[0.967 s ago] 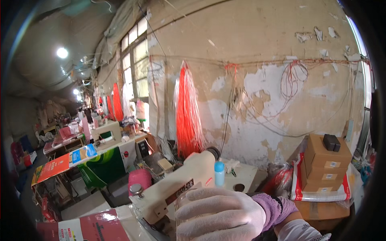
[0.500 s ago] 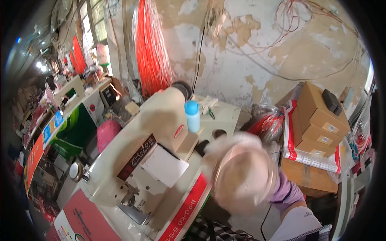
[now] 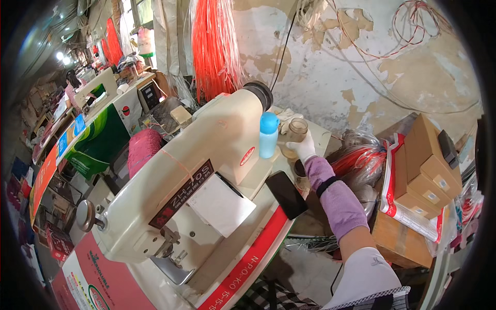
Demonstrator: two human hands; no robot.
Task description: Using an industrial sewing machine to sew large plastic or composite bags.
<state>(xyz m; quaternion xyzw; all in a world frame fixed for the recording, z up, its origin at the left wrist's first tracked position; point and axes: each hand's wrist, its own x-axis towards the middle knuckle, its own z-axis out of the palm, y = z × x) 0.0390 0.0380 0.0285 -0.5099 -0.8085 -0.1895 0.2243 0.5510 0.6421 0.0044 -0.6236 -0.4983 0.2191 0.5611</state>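
At the far right corner of the sewing table [image 3: 315, 135], the right hand [image 3: 304, 147], in a white glove with a purple sleeve cover [image 3: 336, 199] over the forearm, is seen wrapped around a brownish glass jar [image 3: 296, 132]; the fingers are closed on its lower half, and the jar stands upright, on or just above the tabletop, which of the two cannot be told. Half a second ago the same gloved hand was close under the camera, blurred, mid-swing and holding nothing that could be made out; a second ago it was nearer still, filling the lower frame. So the arm has been extended away from the body and the reach has ended in a grip on the jar, judged as the pick-up stage of the work, with lifting not yet evident. No left hand is in view. Just left of the jar, a light-blue squeeze bottle [image 3: 268, 135] stands upright beside the cream sewing machine [image 3: 181, 175], apparently untouched across all three frames. A black phone [image 3: 285, 194] lies flat near the table's red-trimmed edge, below the forearm. A white sheet of paper [image 3: 221, 205] is tucked under the machine arm. Behind, a bundle of orange-red cord [image 3: 216, 46] hangs against the peeling wall, and stacked cardboard boxes [image 3: 426, 168] sit well apart to the right.
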